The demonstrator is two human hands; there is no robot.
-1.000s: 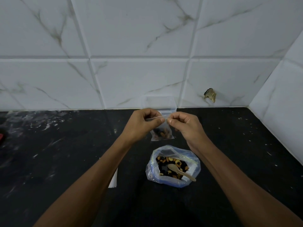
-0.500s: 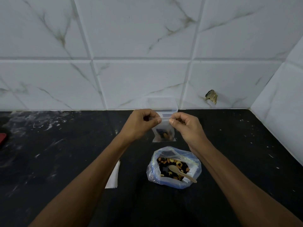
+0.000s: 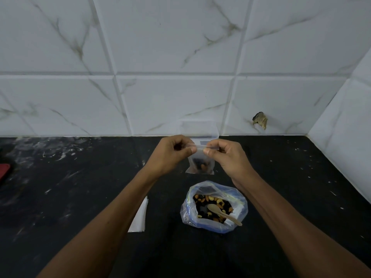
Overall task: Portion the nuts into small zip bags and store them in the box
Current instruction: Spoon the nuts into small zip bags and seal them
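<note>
A small clear zip bag [image 3: 199, 165] with a few nuts at its bottom hangs above the black counter. My left hand [image 3: 172, 153] pinches the left end of its top strip, and my right hand [image 3: 226, 155] pinches the right end. Below them a large open plastic bag [image 3: 214, 205] of mixed nuts sits on the counter with a wooden spoon [image 3: 222, 213] lying in it. A clear plastic box [image 3: 198, 129] stands against the wall behind my hands, partly hidden by them.
A stack of flat empty zip bags [image 3: 139, 219] lies left of the nut bag, partly under my left forearm. A red object [image 3: 4, 170] shows at the far left edge. The tiled wall meets a side wall at the right; the tile has a chipped hole [image 3: 260, 121].
The small bag has straightened and hangs square between my hands. My fingers have shifted slightly along its top strip; the hands stay in the same place.
</note>
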